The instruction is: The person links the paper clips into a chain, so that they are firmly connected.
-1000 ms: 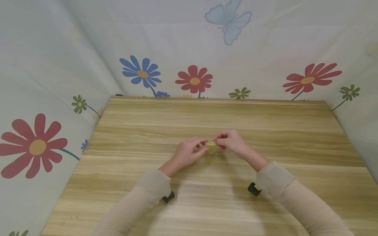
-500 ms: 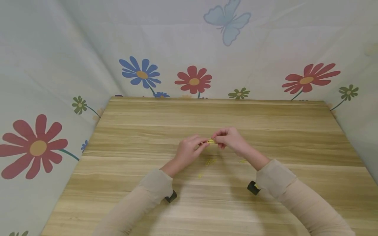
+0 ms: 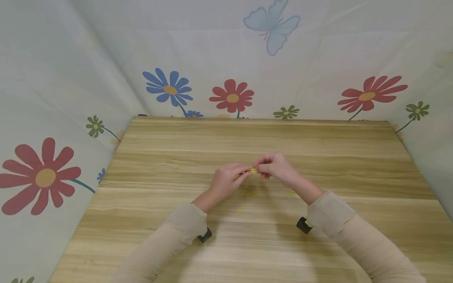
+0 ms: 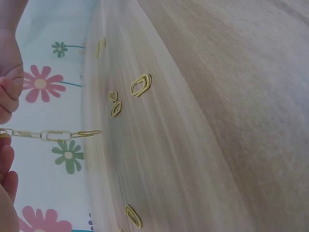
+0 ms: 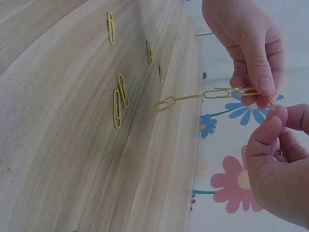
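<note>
My left hand (image 3: 225, 180) closed at the fingertips, thumb and fingers pinching the upper end of a chain of yellow paper clips (image 5: 216, 93). My right hand (image 3: 277, 168) faces it from the right, nearly touching, thumb and forefinger pinching a single yellow clip (image 5: 272, 102) that spans the small gap between the two sets of fingertips. Whether this clip is hooked into the chain: cannot tell, fingers cover the join.

Chain: at least four clips linked end to end, hanging down from the left hand above the middle of the worktop (image 3: 170, 157). Whether the lowest clip touches the wood: cannot tell.

Loose stock, same yellow clips, lying flat. A pair (image 3: 252, 194) just to the near side of the hands; one clip (image 3: 240, 211) nearer and slightly left; a further pair (image 5: 120, 100) to the right, close side by side. Left wrist view shows one more clip (image 4: 133, 216) farther left.

Worn gear: beige sleeves (image 3: 368, 239), a small black unit at the left cuff (image 3: 204, 235) and another at the right cuff (image 3: 303, 225), the latter with a yellow patch. Any marking on them too small to read.

Surroundings: pale cloth (image 3: 201, 43) behind the far edge and along both sides, printed with a light blue butterfly (image 3: 272, 26), a blue flower (image 3: 170, 90) far left and a red flower (image 3: 367, 96) far right.
</note>
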The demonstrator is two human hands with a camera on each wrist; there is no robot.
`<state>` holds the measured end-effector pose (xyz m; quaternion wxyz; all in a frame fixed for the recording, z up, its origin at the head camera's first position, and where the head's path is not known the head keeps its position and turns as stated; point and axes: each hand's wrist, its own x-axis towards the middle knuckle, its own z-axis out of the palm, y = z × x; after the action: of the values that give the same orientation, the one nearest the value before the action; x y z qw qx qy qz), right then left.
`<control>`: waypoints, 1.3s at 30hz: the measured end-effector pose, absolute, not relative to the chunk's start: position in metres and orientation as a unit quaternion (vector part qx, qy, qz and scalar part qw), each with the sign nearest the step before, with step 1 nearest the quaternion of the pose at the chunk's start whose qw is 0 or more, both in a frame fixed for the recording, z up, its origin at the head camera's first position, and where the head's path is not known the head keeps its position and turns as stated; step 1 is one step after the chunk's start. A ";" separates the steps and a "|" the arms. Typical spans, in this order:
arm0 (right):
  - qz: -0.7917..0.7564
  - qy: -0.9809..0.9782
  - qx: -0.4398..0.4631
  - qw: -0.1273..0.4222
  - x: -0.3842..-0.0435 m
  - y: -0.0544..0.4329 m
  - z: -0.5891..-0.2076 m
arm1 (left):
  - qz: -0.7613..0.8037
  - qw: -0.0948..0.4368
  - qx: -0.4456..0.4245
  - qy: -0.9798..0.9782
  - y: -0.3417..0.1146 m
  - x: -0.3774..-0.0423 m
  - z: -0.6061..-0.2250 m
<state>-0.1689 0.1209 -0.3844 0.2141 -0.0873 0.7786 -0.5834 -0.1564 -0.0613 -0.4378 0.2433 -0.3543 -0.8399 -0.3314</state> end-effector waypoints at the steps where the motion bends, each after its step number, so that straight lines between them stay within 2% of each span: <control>1: -0.584 0.778 -0.088 0.214 -0.169 0.121 -0.385 | -0.330 0.245 -0.355 -0.840 -0.061 -0.156 -0.437; 18: -0.597 0.766 -0.088 0.223 -0.167 0.124 -0.382 | -0.308 0.246 -0.352 -0.849 -0.065 -0.155 -0.432; 39: -0.526 0.818 -0.123 0.195 -0.169 0.165 -0.399 | -0.272 0.267 -0.372 -0.846 -0.073 -0.155 -0.427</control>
<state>-0.1692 0.1647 -0.3989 0.1952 -0.1231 0.8184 -0.5263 -0.1551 -0.0731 -0.4272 0.2672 -0.3725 -0.8460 -0.2724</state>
